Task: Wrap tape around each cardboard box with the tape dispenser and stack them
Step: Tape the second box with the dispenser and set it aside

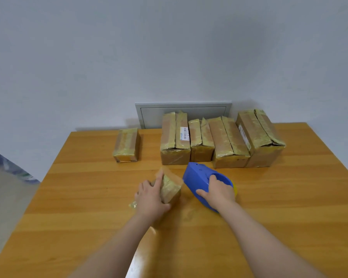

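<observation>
My left hand grips a small taped cardboard box at the middle of the wooden table, thumb under its near end and a finger along its top. My right hand holds the blue tape dispenser just right of that box, its nose pointing away and left. A strip of clear tape seems to run from the dispenser to the box. Further back, one small taped box stands alone on the left, and several larger taped boxes stand side by side in a row.
A crumpled scrap of clear tape lies on the table left of my left wrist. A grey metal wall panel sits behind the row of boxes. A white wall rises past the table's far edge.
</observation>
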